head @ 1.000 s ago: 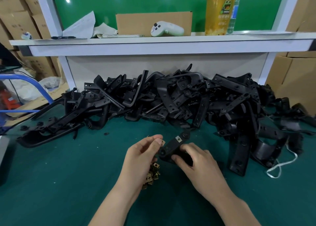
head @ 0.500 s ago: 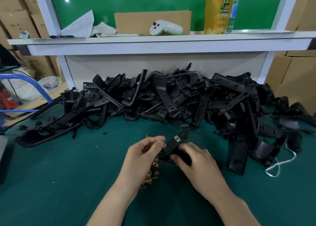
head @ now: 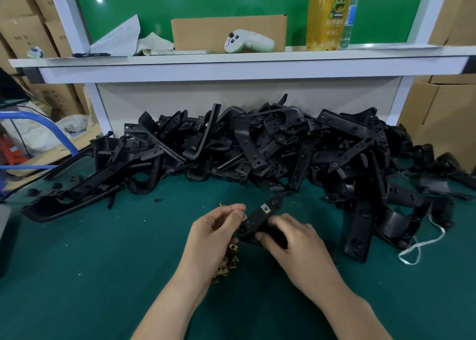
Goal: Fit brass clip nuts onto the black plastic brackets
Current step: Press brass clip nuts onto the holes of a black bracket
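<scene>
Two hands work at centre frame, low, over a green mat [head: 90,262]. Writing: the only clear label is on the yellow bottle [head: 327,15], upper right on the white shelf [head: 231,59]; it bears a green frog cartoon, with pale script below too small to read. Print on the cartons [head: 23,30] at upper left is also illegible. Task item: one black bracket [head: 260,221], a flat matte strip with round holes, lies tilted from lower left to upper right between the hands. One brass nut [head: 264,208], square with a dark centre hole, sits on its upper part. Right hand [head: 298,244]: fingers curled over the bracket's lower end, gripping it. Left hand [head: 213,234]: thumb and forefinger closed narrow at the bracket's left edge, pinching a second nut [head: 244,215], mostly hidden. Loose nuts [head: 228,261]: one small pile below the left hand, partly covered, so no count. Heap [head: 257,146] of black brackets across mid frame: too many and too tangled to count. Also on the shelf: one white controller [head: 248,42], one brown box [head: 229,28], one paper sheet [head: 118,39]. One white cord [head: 417,247] lies at the right.
</scene>
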Motion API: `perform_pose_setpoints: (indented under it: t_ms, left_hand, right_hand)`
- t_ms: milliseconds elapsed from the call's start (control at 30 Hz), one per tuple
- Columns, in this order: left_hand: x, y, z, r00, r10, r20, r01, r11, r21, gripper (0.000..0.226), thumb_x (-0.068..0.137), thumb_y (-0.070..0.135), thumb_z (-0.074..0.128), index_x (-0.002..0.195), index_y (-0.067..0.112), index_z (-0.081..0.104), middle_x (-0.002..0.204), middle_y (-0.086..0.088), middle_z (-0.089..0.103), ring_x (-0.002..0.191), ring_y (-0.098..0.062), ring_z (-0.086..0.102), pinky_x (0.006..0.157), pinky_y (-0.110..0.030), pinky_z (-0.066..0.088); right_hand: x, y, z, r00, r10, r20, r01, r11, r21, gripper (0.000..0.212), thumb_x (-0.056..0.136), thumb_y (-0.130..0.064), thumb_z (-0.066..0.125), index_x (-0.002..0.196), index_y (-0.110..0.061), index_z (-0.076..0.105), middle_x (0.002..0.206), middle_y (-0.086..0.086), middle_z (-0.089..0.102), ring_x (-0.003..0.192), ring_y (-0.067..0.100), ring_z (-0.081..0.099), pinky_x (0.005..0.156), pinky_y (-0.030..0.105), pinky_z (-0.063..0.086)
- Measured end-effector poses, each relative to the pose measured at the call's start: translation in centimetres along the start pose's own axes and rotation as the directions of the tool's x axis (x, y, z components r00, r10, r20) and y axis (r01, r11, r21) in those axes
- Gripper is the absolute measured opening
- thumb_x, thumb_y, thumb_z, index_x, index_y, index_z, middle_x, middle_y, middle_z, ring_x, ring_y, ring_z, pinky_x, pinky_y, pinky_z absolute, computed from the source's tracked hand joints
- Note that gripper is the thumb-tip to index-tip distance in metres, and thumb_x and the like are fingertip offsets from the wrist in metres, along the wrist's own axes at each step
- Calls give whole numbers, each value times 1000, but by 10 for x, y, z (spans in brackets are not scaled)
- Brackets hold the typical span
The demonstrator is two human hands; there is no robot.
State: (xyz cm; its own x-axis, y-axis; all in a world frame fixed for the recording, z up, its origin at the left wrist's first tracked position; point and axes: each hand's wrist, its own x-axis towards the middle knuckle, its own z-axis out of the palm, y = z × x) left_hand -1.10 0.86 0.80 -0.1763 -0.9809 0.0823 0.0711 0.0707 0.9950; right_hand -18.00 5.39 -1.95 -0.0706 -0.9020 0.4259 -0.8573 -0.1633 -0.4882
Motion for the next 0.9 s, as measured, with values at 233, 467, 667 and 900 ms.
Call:
perform_pose_setpoints:
  t_ms: [233, 467, 667, 900]
  left_hand:
    - [-2, 0, 1, 1000, 20, -12, -19, 999, 34, 19, 97, 25, 66, 92, 37, 79, 92, 13, 77, 82, 1, 69, 67, -11, 51]
    - [-3, 2, 0, 999, 42, -9, -41, 996, 85, 12, 95, 26, 67, 98, 30, 77, 94, 15, 77, 89, 2, 70, 77, -13, 53]
    - [-5, 1, 3, 995, 88, -36, -82, 987, 135, 11, 94, 21, 68, 95, 28, 77, 88, 13, 76, 83, -1, 69, 73, -7, 48]
    - [-8, -1, 5, 993, 99, -57, -89, 985, 151, 10, 94, 21, 69, 95, 28, 76, 88, 16, 76, 84, 1, 68, 70, -3, 45]
  right_hand:
    - [0, 1, 0, 1000, -5, 29, 5, 1000, -5, 35, 95, -57, 50, 118, -33, 60, 106, -27, 52, 95, -26, 32, 78, 14, 31]
    - [0, 1, 0, 1000, -8, 5, 8, 1000, 6, 29, 94, -56, 53, 114, -36, 61, 100, -30, 49, 96, -26, 35, 79, 8, 32]
    - [0, 2, 0, 1000, 10, 4, -10, 1000, 2, 29, 93, -59, 51, 111, -39, 61, 98, -30, 48, 87, -14, 41, 77, 10, 33]
    - [1, 3, -1, 998, 31, 57, -30, 999, -28, 34, 95, -60, 47, 118, -40, 63, 107, -24, 54, 81, 7, 42, 78, 21, 31]
